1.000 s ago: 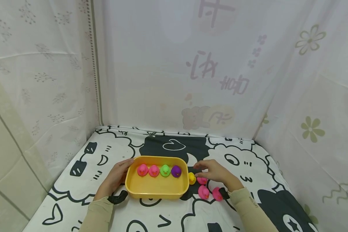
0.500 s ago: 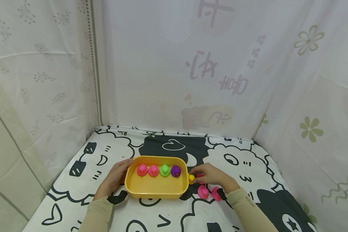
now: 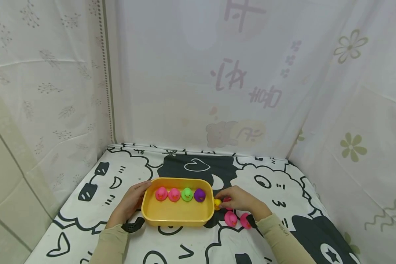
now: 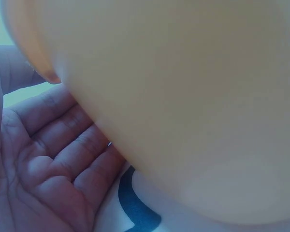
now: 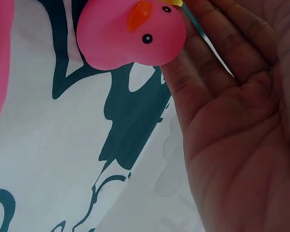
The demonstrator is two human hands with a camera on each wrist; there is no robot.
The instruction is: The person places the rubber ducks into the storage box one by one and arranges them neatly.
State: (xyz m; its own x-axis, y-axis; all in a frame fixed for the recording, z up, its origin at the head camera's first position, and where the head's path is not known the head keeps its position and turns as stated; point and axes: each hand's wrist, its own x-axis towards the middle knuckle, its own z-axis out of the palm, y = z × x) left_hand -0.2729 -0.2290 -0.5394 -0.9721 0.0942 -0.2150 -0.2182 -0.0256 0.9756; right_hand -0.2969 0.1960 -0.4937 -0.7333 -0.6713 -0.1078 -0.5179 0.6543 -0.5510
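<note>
My left hand (image 3: 129,202) holds the yellow plastic tray (image 3: 176,217) at its left side, the thumb by the rim and the fingers along the outer wall. Inside the tray, two pink rubber ducks (image 3: 168,194), a green duck (image 3: 187,194) and a purple duck (image 3: 199,195) stand in a row. Just outside the right wall, my right hand (image 3: 244,202) pinches a small yellow rubber duck (image 3: 217,204) between thumb and fingers; part of it is hidden. Against that hand's fingers sits a pink duck (image 5: 116,36), mostly covered in the head view.
Two more pink ducks, one at the front (image 3: 230,219) and one beside the wrist strap (image 3: 245,221), lie right of the tray on the black-and-white cartoon cloth (image 3: 184,249). Pale printed curtains (image 3: 171,91) enclose the back and sides.
My right hand has come left and down from above the ducks and taken hold of the yellow duck. The left hand and the tray have stayed in place.
</note>
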